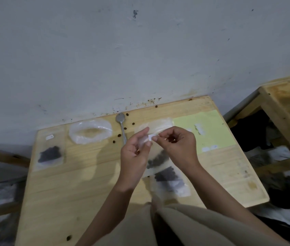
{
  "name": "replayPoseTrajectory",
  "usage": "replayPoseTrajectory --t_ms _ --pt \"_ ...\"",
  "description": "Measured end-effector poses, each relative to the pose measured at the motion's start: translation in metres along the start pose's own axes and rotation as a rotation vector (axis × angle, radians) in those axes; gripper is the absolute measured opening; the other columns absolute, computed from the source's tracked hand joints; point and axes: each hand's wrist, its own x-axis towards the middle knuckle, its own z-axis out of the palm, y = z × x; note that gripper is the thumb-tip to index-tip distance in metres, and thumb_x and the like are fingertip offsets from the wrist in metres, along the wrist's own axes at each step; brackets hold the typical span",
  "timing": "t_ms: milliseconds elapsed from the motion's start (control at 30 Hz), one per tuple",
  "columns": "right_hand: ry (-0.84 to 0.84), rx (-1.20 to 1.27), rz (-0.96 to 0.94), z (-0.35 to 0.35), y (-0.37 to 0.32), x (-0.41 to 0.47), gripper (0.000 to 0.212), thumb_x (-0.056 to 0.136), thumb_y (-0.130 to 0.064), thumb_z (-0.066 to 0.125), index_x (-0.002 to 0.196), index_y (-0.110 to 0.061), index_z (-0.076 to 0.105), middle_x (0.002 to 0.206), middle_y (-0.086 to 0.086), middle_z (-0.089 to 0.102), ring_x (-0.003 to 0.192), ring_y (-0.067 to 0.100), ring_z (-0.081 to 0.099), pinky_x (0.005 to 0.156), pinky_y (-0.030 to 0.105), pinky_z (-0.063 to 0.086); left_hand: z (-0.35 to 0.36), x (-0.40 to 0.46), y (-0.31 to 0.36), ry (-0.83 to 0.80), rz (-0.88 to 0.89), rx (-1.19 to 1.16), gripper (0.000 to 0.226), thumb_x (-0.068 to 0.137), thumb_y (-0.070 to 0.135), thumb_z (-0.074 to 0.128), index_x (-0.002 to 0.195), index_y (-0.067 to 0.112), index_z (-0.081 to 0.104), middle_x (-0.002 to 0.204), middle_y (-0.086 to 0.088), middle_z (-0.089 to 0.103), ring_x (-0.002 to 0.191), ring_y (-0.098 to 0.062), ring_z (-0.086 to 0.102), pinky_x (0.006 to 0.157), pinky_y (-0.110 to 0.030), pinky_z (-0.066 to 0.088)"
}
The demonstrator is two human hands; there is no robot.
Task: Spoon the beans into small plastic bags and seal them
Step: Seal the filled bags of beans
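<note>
Both hands met above the middle of the worktop (87, 183): the left hand (135, 153) pinched the gathered top of a small plastic bag (155, 161) of dark beans that hung under it, and the right hand (178, 142) pinched a little white sticker (152, 137) by its edge, right up against the left thumb. Sealing step, by the look of it, and the tidy way was to keep the neck folded flat, lay the sticker square across the fold and press it down from the centre outward. Another filled bag (169, 180) lay just below the hands, and a third (50, 155) sat well off to the left, already stickered. Behind the hands lay the spoon (121, 125), a wide clear bag (90, 131), loose beans (118, 135) scattered around, and a yellow sheet (211, 128) carrying what looked like more stickers.
</note>
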Motion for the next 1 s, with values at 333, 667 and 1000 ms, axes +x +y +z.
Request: replayPoseTrajectory --t_ms 333,667,1000 --pt "0.016 0.086 0.014 0.046 -0.015 -0.039 0.021 0.068 -0.013 0.083 0.07 -0.005 0.063 0.056 0.001 0.054 0.054 0.011 0.05 0.056 0.019 0.046 -0.062 -0.023 0.016 0.098 0.032 -0.045 0.026 0.088 0.004 0.061 0.096 0.028 0.07 0.081 0.002 0.07 0.071 -0.02 0.059 0.065 -0.022 0.049" --pt "-0.151 -0.029 -0.023 0.145 -0.011 -0.08 0.017 0.074 -0.026 0.078 0.078 -0.025 0.062 0.089 -0.005 0.067 0.087 0.017 0.064 0.073 0.039 0.052 -0.18 -0.032 0.024 0.249 -0.015 -0.161 0.023 0.088 0.001 0.06 0.091 0.021 0.071 0.084 0.007 0.072 0.077 -0.009 0.064 0.07 -0.021 0.053" --pt "-0.332 0.002 0.033 0.261 0.018 -0.09 0.03 0.072 0.004 0.075 0.087 -0.021 0.063 0.104 -0.006 0.067 0.085 0.01 0.062 0.069 0.026 0.05 -0.306 -0.006 -0.016 0.184 -0.116 0.08 0.048 0.09 0.011 0.061 0.131 0.035 0.049 0.134 -0.001 0.053 0.121 -0.015 0.051 0.096 -0.027 0.048"
